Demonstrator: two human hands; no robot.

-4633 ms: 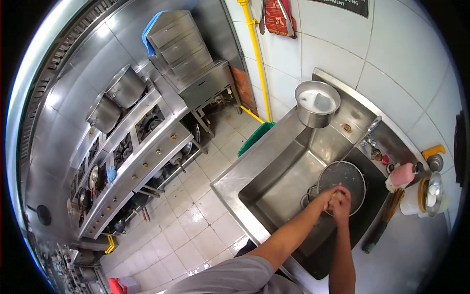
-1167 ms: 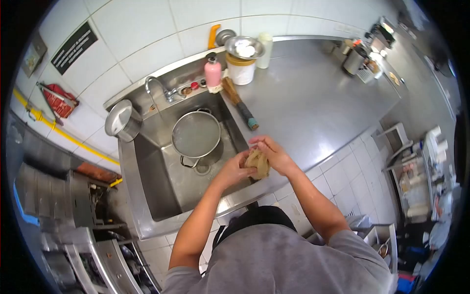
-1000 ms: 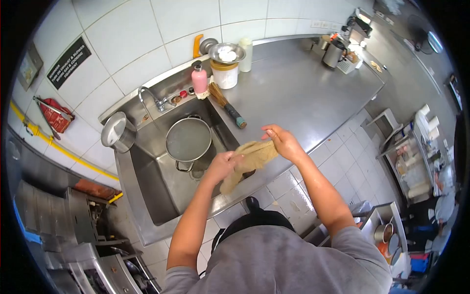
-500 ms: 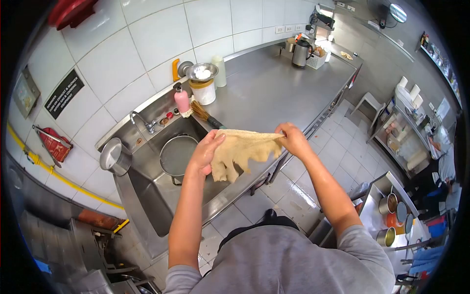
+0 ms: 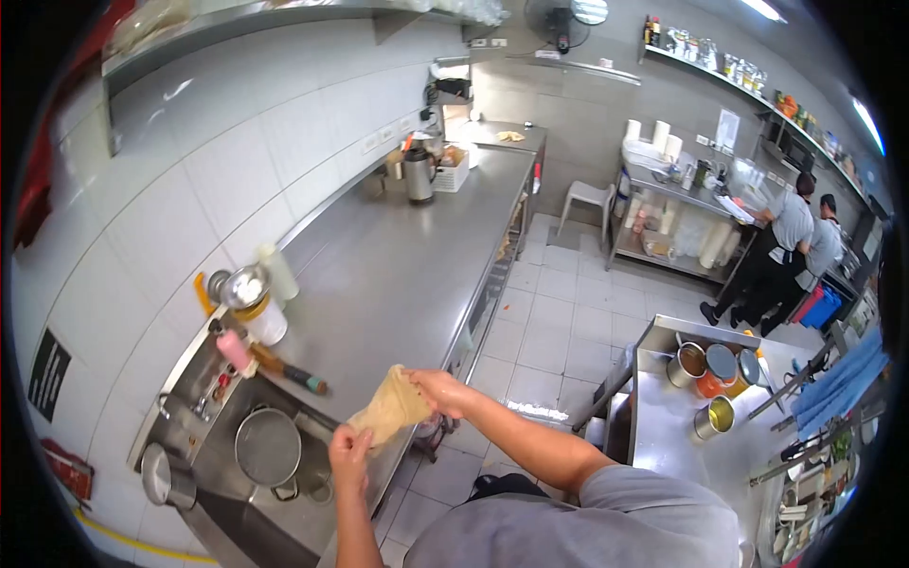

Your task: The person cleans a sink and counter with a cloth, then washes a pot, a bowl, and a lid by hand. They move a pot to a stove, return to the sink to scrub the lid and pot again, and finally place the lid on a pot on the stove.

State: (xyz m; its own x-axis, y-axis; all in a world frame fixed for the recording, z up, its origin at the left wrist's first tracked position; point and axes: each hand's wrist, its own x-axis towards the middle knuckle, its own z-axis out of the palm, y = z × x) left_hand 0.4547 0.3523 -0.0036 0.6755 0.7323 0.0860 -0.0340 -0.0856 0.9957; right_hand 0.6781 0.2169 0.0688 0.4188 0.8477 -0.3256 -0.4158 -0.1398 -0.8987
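Observation:
A ragged, limp beige cloth (image 5: 390,411) is stretched between my two hands over the front edge of the sink counter. My left hand (image 5: 350,454) pinches its lower left end, fingers closed. At the upper right end, my right hand (image 5: 437,392) grips the cloth, its fingers curled round the edge. Beyond the cloth lies a brush (image 5: 292,373) with a dark handle on the counter. A large round pot (image 5: 268,445) sits in the sink basin, left of my left hand.
Along the wall stand a pink pump bottle (image 5: 232,348) and a white tub (image 5: 263,320) with a metal bowl on top. A steel jug (image 5: 418,176) is farther back. Pots fill part of the right table (image 5: 653,407). Two people (image 5: 788,227) stand at the far right.
The view has swung right and up, bringing the far room and two people into sight. The cloth looks narrower and slanted, with my left hand now lower than my right; both hands keep hold.

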